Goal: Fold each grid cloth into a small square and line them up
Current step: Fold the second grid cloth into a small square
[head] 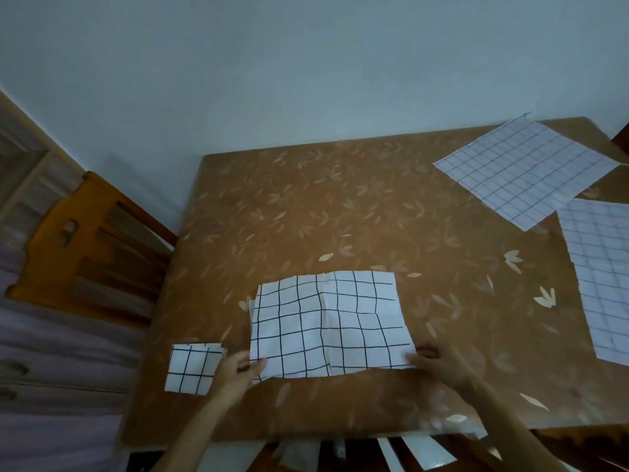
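Dim, bluish, even light casts a soft shadow on the wall (pixel 143 172) at left. Wide-angle distortion bends the table (pixel 306 216) edges; the right hand (pixel 439 364) and near edge are blurred.

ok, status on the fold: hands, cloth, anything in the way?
Left hand and right hand each pinch a near corner of the half-folded cloth. One folded square done, at left. Two flat cloths wait far right; nothing blocking.
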{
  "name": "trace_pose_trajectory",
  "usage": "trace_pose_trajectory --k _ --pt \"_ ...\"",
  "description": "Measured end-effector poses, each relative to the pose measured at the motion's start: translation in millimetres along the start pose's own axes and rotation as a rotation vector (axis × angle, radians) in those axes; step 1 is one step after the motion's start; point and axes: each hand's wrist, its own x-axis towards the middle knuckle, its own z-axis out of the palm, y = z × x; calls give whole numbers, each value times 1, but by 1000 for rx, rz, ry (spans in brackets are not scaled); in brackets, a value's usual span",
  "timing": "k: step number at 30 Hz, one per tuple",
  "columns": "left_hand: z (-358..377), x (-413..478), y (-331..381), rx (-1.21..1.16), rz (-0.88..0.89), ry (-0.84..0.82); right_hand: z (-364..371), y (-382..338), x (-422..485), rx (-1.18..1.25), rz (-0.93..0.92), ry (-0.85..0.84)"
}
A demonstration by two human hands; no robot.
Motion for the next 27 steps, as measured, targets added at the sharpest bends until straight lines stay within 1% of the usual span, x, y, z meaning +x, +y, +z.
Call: trace_pose_trajectory --k 5,10,12,13,15,16,18,23,27 --pt "-4 5 -17 30 -17 20 4 1 1 -85 37 82" --pt "-5 -2 -19 135 -36 28 8 6 -2 -106 70 73" --pt "-6 -6 -17 129 -87 1 12 6 -2 -116 81 104" --pt "-6 -7 -17 64 -144 -21 13 6 -1 -115 81 128" --pt "-6 -11 -16 -174 -265 -93 15 2 -1 -110 85 160" --pt "-7 -13 -15 -297 -303 -131 16 -1 -3 -99 91 162" --pt "-7 -14 -15 -452 -323 -173 17 -6 -6 -35 124 146" --pt "-2 -13 -19 -643 -278 -116 19 -9 -15 178 166 61" --pt "-4 -17 -25 -662 -224 -111 19 -9 -20 320 175 72"
